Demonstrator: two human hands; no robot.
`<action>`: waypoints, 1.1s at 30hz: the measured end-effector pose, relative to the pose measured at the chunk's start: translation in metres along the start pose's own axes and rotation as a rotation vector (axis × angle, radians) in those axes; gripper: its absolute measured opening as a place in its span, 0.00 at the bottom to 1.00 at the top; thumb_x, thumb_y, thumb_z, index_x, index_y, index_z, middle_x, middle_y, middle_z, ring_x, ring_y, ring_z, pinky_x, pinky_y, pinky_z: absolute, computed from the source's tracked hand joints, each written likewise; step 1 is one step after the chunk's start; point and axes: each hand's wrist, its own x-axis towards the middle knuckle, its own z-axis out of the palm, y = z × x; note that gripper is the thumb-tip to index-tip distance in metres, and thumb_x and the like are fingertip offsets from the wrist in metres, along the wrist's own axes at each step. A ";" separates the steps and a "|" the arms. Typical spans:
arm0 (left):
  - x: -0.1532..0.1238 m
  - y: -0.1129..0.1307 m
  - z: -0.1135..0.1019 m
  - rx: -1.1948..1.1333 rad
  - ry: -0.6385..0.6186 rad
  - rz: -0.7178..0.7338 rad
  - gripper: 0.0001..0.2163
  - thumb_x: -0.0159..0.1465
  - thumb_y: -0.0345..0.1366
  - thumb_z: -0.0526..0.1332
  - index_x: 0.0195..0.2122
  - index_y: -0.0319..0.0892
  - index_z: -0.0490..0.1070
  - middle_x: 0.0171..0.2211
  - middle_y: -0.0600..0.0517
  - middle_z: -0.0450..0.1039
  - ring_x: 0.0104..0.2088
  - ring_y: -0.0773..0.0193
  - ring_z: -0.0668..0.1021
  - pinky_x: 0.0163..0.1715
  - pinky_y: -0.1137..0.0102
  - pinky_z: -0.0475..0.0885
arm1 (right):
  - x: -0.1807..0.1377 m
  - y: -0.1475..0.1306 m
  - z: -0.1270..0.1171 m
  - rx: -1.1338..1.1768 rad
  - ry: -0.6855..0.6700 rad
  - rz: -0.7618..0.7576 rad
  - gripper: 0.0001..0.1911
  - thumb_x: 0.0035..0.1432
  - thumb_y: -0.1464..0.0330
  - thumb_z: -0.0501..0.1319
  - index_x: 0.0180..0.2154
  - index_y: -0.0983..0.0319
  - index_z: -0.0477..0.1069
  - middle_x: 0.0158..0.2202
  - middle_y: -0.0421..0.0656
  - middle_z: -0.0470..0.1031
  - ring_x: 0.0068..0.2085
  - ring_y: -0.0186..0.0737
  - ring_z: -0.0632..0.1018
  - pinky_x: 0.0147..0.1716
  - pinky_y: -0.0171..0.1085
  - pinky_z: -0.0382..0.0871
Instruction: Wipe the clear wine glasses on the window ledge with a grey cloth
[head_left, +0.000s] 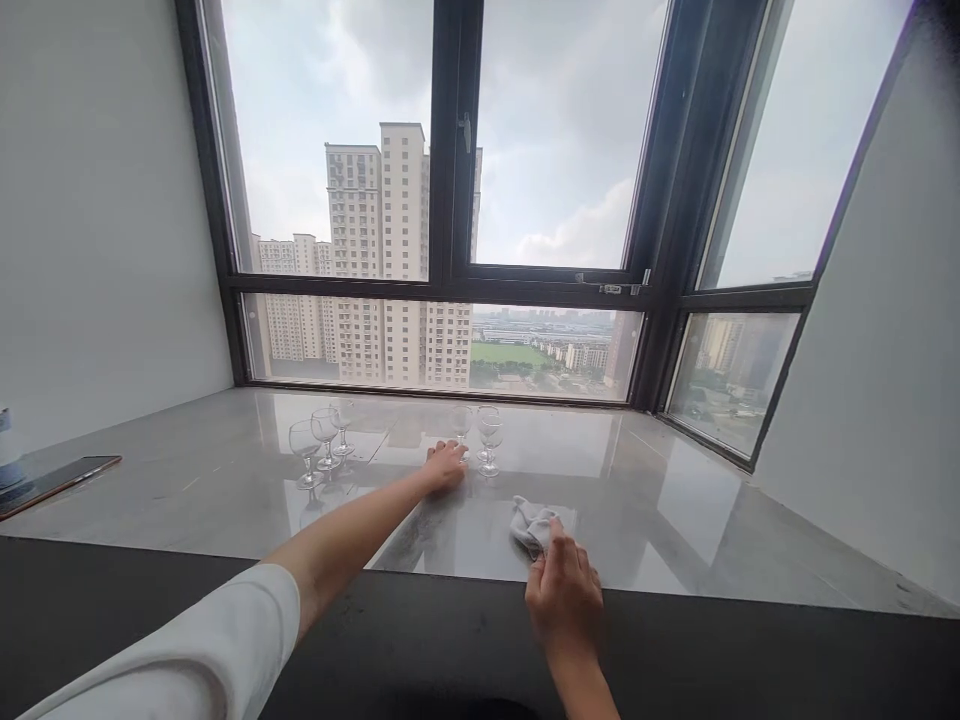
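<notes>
My left hand reaches out over the grey marble sill and closes round the foot of a small stemmed glass. Two more clear glasses stand just right of it. Nearer to me, my right hand pinches a crumpled grey-white cloth that lies on the sill. A group of three glasses stands upright further left.
A phone lies flat at the sill's left end beside a pale object at the frame's edge. A dark ledge runs along the front. Large dark-framed windows close the back and right.
</notes>
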 end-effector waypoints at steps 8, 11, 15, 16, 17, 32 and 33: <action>0.012 0.000 0.008 -0.031 -0.021 -0.008 0.20 0.63 0.35 0.50 0.56 0.45 0.65 0.61 0.41 0.59 0.58 0.46 0.63 0.55 0.55 0.61 | 0.001 -0.001 -0.001 -0.005 0.012 0.007 0.23 0.61 0.71 0.48 0.59 0.60 0.56 0.49 0.49 0.72 0.48 0.49 0.73 0.44 0.43 0.64; 0.004 -0.007 0.008 -0.050 -0.011 -0.022 0.18 0.64 0.34 0.49 0.54 0.43 0.66 0.60 0.41 0.60 0.58 0.48 0.64 0.55 0.57 0.61 | 0.000 0.000 0.000 -0.020 0.016 0.001 0.22 0.61 0.71 0.48 0.58 0.61 0.57 0.49 0.49 0.72 0.48 0.48 0.73 0.44 0.43 0.64; -0.012 -0.030 -0.001 -0.081 -0.003 -0.101 0.16 0.63 0.35 0.49 0.50 0.43 0.68 0.58 0.42 0.63 0.57 0.50 0.66 0.54 0.58 0.63 | -0.001 0.001 0.001 -0.033 0.024 -0.001 0.22 0.61 0.71 0.49 0.58 0.61 0.57 0.50 0.48 0.72 0.48 0.48 0.73 0.43 0.42 0.63; -0.016 -0.038 -0.005 -0.089 0.002 -0.132 0.16 0.63 0.35 0.49 0.49 0.43 0.68 0.57 0.42 0.64 0.56 0.50 0.66 0.53 0.59 0.63 | -0.001 0.001 0.001 -0.035 0.026 -0.005 0.23 0.61 0.71 0.49 0.58 0.61 0.57 0.50 0.48 0.72 0.49 0.48 0.73 0.43 0.42 0.63; -0.021 -0.047 -0.010 -0.098 0.008 -0.166 0.15 0.63 0.36 0.48 0.47 0.43 0.69 0.57 0.42 0.64 0.56 0.50 0.66 0.53 0.59 0.63 | -0.001 0.001 0.002 -0.038 0.028 -0.008 0.23 0.61 0.71 0.49 0.58 0.61 0.57 0.50 0.48 0.72 0.49 0.48 0.73 0.43 0.42 0.64; -0.057 -0.150 -0.063 -0.211 0.061 -0.575 0.23 0.63 0.39 0.49 0.56 0.32 0.62 0.57 0.30 0.63 0.53 0.46 0.72 0.41 0.62 0.69 | -0.002 0.005 0.006 -0.037 0.004 -0.038 0.20 0.62 0.69 0.46 0.56 0.61 0.57 0.48 0.49 0.73 0.47 0.50 0.74 0.39 0.44 0.65; -0.058 -0.152 -0.062 -0.210 0.065 -0.577 0.24 0.64 0.39 0.48 0.58 0.30 0.60 0.57 0.29 0.62 0.52 0.46 0.72 0.41 0.62 0.69 | -0.002 0.005 0.006 -0.040 0.005 -0.041 0.20 0.62 0.69 0.46 0.56 0.61 0.57 0.48 0.49 0.73 0.46 0.50 0.74 0.39 0.44 0.65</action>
